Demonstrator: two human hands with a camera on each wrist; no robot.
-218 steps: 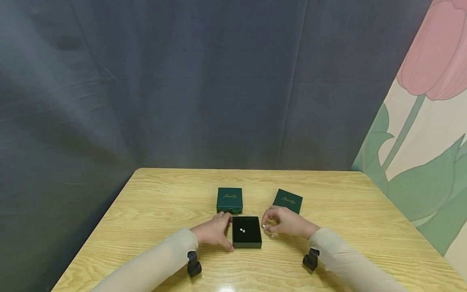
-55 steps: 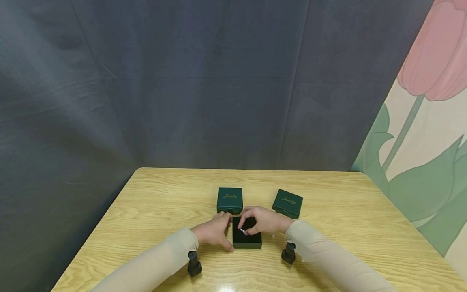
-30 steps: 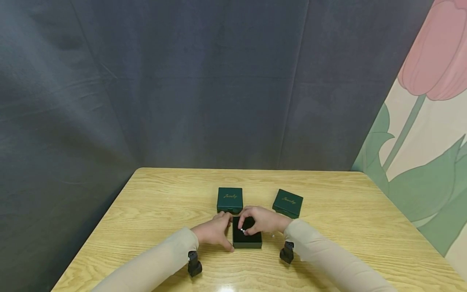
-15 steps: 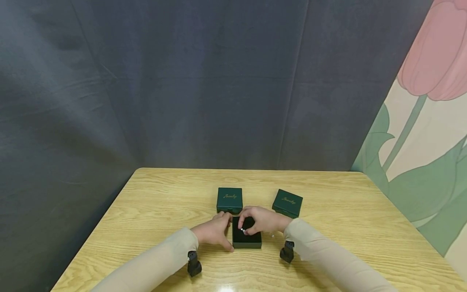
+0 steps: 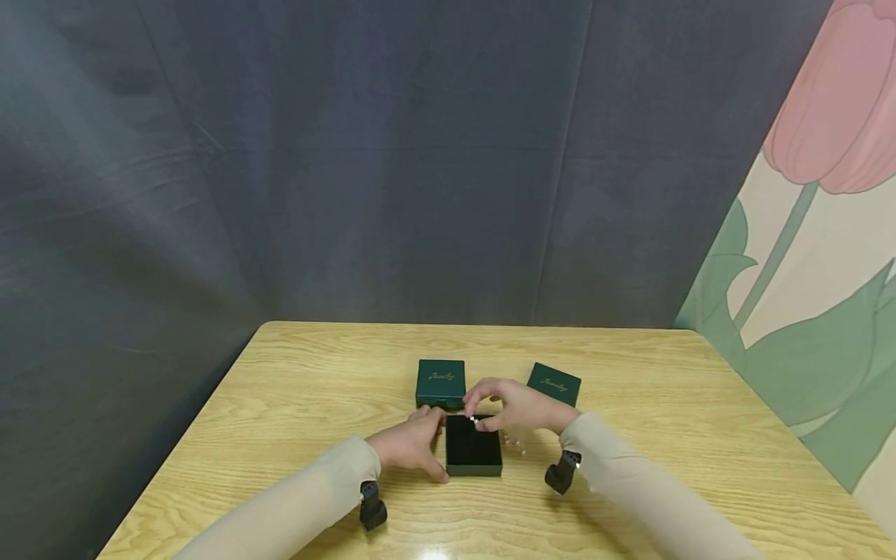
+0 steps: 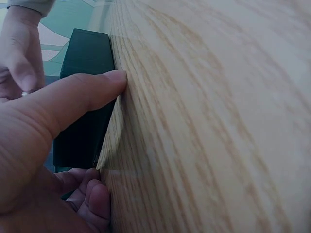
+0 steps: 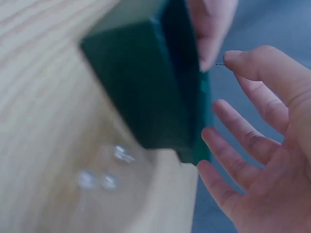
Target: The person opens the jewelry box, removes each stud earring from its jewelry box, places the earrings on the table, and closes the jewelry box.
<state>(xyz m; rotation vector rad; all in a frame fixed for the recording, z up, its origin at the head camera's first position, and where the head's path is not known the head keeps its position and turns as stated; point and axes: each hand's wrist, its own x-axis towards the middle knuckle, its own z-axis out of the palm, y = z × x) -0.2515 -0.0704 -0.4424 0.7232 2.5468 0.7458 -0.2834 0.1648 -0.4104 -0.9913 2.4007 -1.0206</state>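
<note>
My left hand [image 5: 411, 443] holds the left side of an open dark green jewelry box [image 5: 474, 470], thumb at its near corner and fingers at the far one. In the left wrist view the thumb lies against the box wall [image 6: 80, 141]. Above the black interior, my right hand [image 5: 521, 406] pinches a small sparkling earring [image 5: 474, 420] between thumb and index finger. A thin pin [image 7: 220, 64] shows at the index fingertip in the right wrist view; its other fingers are spread. Several small shiny studs [image 7: 110, 182] lie on the table right of the box.
A closed green box [image 5: 441, 381] with gold "Jewelry" lettering stands just behind the open one. Another lettered green piece [image 5: 555, 383] sits angled behind my right hand, partly covered by it. The wooden table [image 5: 315, 373] meets a dark curtain [image 5: 392, 194] behind.
My right hand came from the right of the box into it, pinched the earring there and now lifts it up and slightly away. The left hand stays put.
</note>
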